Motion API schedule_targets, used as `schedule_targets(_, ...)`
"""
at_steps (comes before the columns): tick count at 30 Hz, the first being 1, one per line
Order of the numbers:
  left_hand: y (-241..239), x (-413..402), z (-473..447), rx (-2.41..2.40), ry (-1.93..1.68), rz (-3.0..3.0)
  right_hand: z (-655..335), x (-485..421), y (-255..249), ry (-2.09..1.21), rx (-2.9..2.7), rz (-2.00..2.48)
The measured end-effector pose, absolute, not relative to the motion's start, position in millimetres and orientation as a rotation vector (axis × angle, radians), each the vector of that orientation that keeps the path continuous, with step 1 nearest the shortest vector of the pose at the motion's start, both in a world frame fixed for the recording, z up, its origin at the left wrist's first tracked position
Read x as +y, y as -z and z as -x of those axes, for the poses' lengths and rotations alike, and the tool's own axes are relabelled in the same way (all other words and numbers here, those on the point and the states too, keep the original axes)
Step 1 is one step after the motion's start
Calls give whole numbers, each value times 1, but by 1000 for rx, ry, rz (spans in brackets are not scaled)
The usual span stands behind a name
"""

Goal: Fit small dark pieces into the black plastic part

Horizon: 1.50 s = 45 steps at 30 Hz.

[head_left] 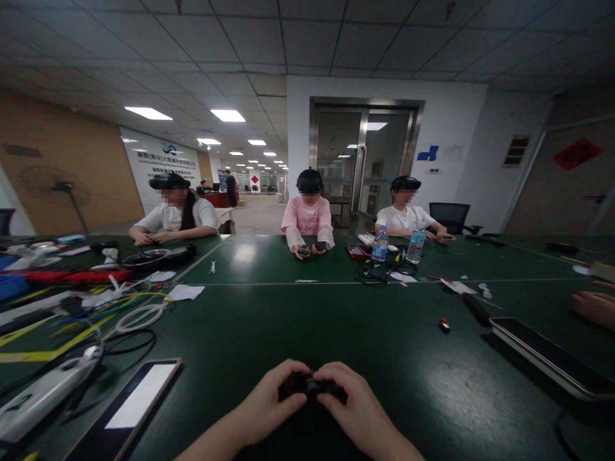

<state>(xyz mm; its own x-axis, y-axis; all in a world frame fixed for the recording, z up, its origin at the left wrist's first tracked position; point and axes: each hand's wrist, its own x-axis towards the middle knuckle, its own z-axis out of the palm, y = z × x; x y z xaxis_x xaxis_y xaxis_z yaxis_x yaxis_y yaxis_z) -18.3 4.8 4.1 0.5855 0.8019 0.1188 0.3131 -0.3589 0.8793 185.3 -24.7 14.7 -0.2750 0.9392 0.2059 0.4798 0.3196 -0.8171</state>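
Note:
My left hand (275, 403) and my right hand (350, 402) meet at the near edge of the dark green table (307, 307). Both are curled round a small black object (310, 384) held between them. Only a dark strip of it shows between the fingers, so I cannot make out what it is. The fingertips of both hands pinch it from either side just above the table top.
A phone with a lit screen (137, 397) lies near left, beside cables and tools (86, 307). A dark tablet (552, 355) lies to the right, near another person's hand (593, 307). Three people sit across the table with water bottles (398, 244). A small red item (444, 325) lies mid-table.

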Motion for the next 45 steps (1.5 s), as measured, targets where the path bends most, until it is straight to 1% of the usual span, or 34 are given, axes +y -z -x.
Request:
schedule_targets(11,-4,5,19,844,-711,-1954,-185,-26,-17,-867,-1900,1309)
schedule_targets(29,1,6,18,782,-779,-1870,-184,-26,-18,-870,-1870,1226)
schedule_targets(41,-4,6,17,776,-789,-1926,-184,-27,-17,-834,-1848,1320)
schedule_targets(45,-3,6,16,760,-804,-1968,-184,-26,-14,-845,-1855,1266)
